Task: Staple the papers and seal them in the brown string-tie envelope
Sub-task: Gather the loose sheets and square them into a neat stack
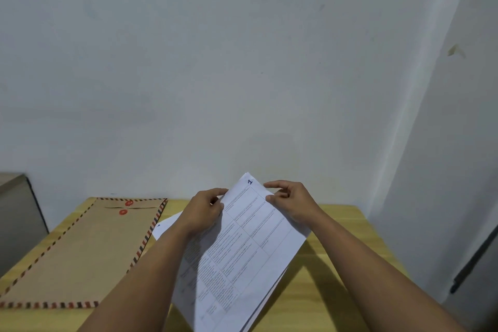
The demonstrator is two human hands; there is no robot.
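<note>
I hold a stack of printed papers (242, 248) tilted above the wooden table (331, 272); the top sheet shows a table of text and a handwritten mark at its far corner. My left hand (204, 210) grips the stack's left edge near the top. My right hand (291, 202) pinches the right edge near the same corner. The brown string-tie envelope (80, 248), with a red and dark striped border and two red discs at its flap, lies flat on the table to the left. No stapler is in view.
Another white sheet (165, 226) lies on the table, partly under my left forearm. A grey box-like object (16, 218) stands at the far left beside the table. A pale wall rises right behind the table.
</note>
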